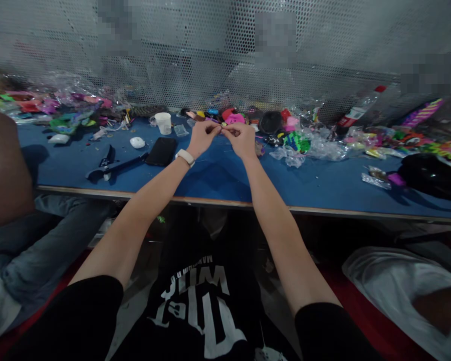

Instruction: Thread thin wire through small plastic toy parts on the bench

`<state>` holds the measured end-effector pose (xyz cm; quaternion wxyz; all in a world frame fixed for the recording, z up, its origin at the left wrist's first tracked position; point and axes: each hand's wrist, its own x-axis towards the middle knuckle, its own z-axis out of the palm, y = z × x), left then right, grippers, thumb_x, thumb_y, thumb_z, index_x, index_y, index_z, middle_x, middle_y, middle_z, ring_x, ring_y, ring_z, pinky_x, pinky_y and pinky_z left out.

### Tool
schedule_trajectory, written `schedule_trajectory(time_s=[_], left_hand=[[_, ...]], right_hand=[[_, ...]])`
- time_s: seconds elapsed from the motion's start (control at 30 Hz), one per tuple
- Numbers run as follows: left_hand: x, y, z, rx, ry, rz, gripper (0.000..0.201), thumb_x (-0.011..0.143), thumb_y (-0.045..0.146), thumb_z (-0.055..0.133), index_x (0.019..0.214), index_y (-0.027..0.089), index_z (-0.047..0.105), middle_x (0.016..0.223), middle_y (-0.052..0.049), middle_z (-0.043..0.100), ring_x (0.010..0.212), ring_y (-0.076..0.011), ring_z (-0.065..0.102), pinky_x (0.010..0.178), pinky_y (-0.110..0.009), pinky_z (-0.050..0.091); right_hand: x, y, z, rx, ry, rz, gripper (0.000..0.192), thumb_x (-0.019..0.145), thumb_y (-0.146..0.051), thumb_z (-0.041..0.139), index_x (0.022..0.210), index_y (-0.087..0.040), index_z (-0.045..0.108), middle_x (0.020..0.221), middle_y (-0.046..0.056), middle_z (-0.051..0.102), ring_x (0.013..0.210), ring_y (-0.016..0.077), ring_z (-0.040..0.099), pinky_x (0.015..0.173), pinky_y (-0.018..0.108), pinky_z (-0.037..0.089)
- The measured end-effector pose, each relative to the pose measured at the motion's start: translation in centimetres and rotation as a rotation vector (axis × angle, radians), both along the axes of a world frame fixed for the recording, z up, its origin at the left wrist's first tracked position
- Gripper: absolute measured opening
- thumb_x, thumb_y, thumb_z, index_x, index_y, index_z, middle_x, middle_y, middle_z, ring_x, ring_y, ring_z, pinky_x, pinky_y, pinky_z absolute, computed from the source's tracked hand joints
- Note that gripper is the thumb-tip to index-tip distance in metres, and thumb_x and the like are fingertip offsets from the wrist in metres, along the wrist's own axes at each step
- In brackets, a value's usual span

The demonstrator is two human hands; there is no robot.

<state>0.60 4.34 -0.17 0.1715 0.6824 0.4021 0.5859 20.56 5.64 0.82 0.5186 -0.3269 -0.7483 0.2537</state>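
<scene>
Both my arms reach out over a blue table (218, 175). My left hand (202, 138), with a white band on its wrist, and my right hand (242, 139) meet fingertip to fingertip above the table. Between the pinched fingers is something very small, too small to identify. Behind the hands lies a heap of colourful small items (231, 118) and clear plastic bags (291, 156).
A black phone (161, 151), a white cup (164, 123), a white oval object (137, 142) and a black tool (115, 165) lie left of my hands. A bottle (355, 116) lies at the right. A perforated metal screen (225, 55) backs the table. Other people sit on both sides.
</scene>
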Motion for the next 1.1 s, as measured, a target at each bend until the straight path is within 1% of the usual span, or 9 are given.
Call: schedule_trajectory(time_s=[0.17, 0.3, 0.37, 0.5, 0.63, 0.73, 0.8, 0.97, 1.1], left_hand=[[-0.4, -0.2, 0.2, -0.020, -0.050, -0.040, 0.028, 0.105, 0.046, 0.089, 0.091, 0.023, 0.083, 0.084, -0.008, 0.079, 0.094, -0.0254, 0.076, 0.095, -0.042, 0.064], [-0.4, -0.2, 0.3, -0.028, -0.035, -0.082, 0.030, 0.104, 0.049, 0.090, 0.091, 0.023, 0.082, 0.086, -0.008, 0.079, 0.094, -0.0251, 0.076, 0.093, -0.042, 0.063], [-0.5, -0.1, 0.4, -0.052, -0.017, -0.113, 0.029, 0.103, 0.048, 0.091, 0.091, 0.023, 0.082, 0.088, -0.008, 0.080, 0.094, -0.0257, 0.076, 0.094, -0.043, 0.063], [-0.6, -0.3, 0.5, -0.103, 0.014, -0.179, 0.028, 0.101, 0.046, 0.092, 0.089, 0.022, 0.083, 0.085, -0.008, 0.080, 0.091, -0.0255, 0.076, 0.093, -0.043, 0.063], [-0.6, -0.7, 0.5, -0.140, 0.025, -0.238, 0.025, 0.100, 0.042, 0.092, 0.089, 0.021, 0.085, 0.085, -0.009, 0.081, 0.087, -0.0237, 0.076, 0.091, -0.042, 0.063], [-0.5, -1.0, 0.6, -0.149, 0.025, -0.260, 0.026, 0.100, 0.042, 0.092, 0.087, 0.021, 0.085, 0.084, -0.009, 0.082, 0.085, -0.0231, 0.075, 0.089, -0.041, 0.063], [-0.5, -1.1, 0.7, -0.157, 0.024, -0.264, 0.028, 0.101, 0.044, 0.093, 0.086, 0.022, 0.085, 0.083, -0.008, 0.082, 0.084, -0.0226, 0.075, 0.088, -0.041, 0.063], [-0.7, -1.2, 1.0, -0.161, 0.023, -0.272, 0.030, 0.099, 0.046, 0.096, 0.086, 0.021, 0.085, 0.082, -0.008, 0.081, 0.083, -0.0222, 0.075, 0.087, -0.040, 0.063], [-0.9, -1.2, 1.2, -0.150, 0.030, -0.296, 0.036, 0.097, 0.053, 0.099, 0.087, 0.022, 0.085, 0.081, -0.008, 0.081, 0.085, -0.0231, 0.076, 0.087, -0.040, 0.063]], right_hand=[[0.4, -0.9, 1.0, 0.010, -0.042, 0.091, 0.036, 0.097, -0.062, 0.100, 0.110, -0.030, 0.090, 0.120, 0.014, 0.085, 0.134, 0.0440, 0.076, 0.114, 0.066, 0.069], [1.1, -0.6, 1.4, 0.047, -0.043, 0.072, 0.037, 0.094, -0.056, 0.103, 0.122, -0.034, 0.092, 0.121, 0.011, 0.078, 0.143, 0.0445, 0.069, 0.126, 0.073, 0.061], [1.5, -0.2, 1.4, 0.054, -0.014, 0.057, 0.040, 0.091, -0.051, 0.106, 0.124, -0.034, 0.091, 0.120, 0.011, 0.075, 0.145, 0.0445, 0.068, 0.128, 0.074, 0.060], [2.1, 0.1, 1.2, 0.018, 0.010, 0.102, 0.040, 0.084, -0.044, 0.112, 0.110, -0.030, 0.085, 0.114, 0.010, 0.075, 0.134, 0.0413, 0.072, 0.124, 0.069, 0.065], [2.1, -0.3, 1.0, -0.081, 0.071, 0.186, 0.054, 0.081, -0.045, 0.114, 0.113, -0.030, 0.073, 0.107, 0.007, 0.076, 0.120, 0.0366, 0.077, 0.113, 0.067, 0.071], [1.9, -0.7, 0.9, -0.152, 0.100, 0.243, 0.058, 0.081, -0.045, 0.114, 0.112, -0.030, 0.068, 0.109, 0.008, 0.076, 0.119, 0.0361, 0.077, 0.106, 0.063, 0.073], [1.8, -0.8, 0.9, -0.188, 0.092, 0.259, 0.055, 0.082, -0.045, 0.113, 0.107, -0.030, 0.067, 0.108, 0.009, 0.076, 0.117, 0.0362, 0.078, 0.102, 0.061, 0.074], [1.7, -0.6, 0.7, -0.268, 0.004, 0.297, 0.050, 0.083, -0.057, 0.111, 0.097, -0.029, 0.073, 0.095, 0.008, 0.078, 0.101, 0.0347, 0.082, 0.094, 0.058, 0.074], [1.9, -0.7, 0.8, -0.359, 0.010, 0.339, 0.057, 0.079, -0.064, 0.113, 0.098, -0.027, 0.074, 0.087, 0.004, 0.078, 0.089, 0.0278, 0.079, 0.087, 0.050, 0.074]])
